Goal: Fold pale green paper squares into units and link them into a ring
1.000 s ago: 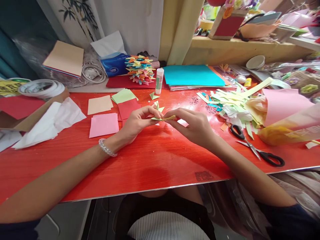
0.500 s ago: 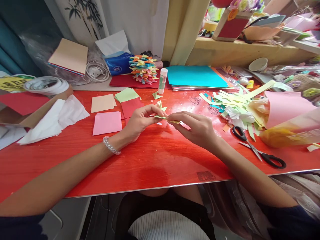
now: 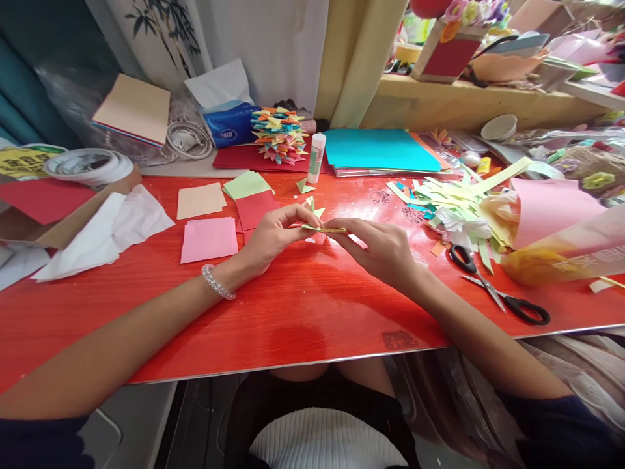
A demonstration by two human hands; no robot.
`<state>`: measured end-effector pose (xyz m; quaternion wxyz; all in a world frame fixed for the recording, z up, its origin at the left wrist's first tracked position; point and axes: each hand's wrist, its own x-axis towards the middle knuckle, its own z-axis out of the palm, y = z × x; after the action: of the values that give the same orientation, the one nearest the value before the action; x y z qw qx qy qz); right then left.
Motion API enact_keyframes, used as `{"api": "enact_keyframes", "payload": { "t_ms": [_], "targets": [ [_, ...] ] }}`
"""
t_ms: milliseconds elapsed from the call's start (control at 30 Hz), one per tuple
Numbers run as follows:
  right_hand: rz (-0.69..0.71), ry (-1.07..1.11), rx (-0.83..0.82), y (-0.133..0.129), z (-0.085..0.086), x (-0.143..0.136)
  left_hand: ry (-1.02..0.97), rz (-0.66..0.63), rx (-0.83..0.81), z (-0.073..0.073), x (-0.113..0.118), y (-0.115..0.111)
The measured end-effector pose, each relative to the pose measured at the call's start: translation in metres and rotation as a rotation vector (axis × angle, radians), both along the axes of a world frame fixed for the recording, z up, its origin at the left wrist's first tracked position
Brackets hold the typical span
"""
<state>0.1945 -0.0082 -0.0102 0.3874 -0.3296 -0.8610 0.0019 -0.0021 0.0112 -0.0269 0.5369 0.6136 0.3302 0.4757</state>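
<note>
Over the middle of the red table, my left hand pinches the left end of a small folded piece of green and yellow paper. My right hand grips the right end of that piece between thumb and fingers. Just behind the hands lie small folded paper pieces. An upright glue stick stands behind them. Left of my left hand are red, green, beige and pink paper squares.
Black-handled scissors lie open at the right, near a heap of paper strips. A spiky paper ball, a blue tissue pack and turquoise sheets line the back. At left sits a cardboard box.
My right hand has shifted slightly left, and its fingers have changed position on the folded paper, which now looks flatter and more edge-on. My left hand has hardly moved.
</note>
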Motion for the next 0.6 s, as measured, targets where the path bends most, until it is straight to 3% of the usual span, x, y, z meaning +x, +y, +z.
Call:
{"api": "enact_keyframes", "payload": {
  "t_ms": [600],
  "targets": [
    [-0.029,-0.026,0.256,0.0018,-0.0033,-0.0024,0.003,-0.028,0.045,-0.0034,-0.0008,0.0034]
  ]
}}
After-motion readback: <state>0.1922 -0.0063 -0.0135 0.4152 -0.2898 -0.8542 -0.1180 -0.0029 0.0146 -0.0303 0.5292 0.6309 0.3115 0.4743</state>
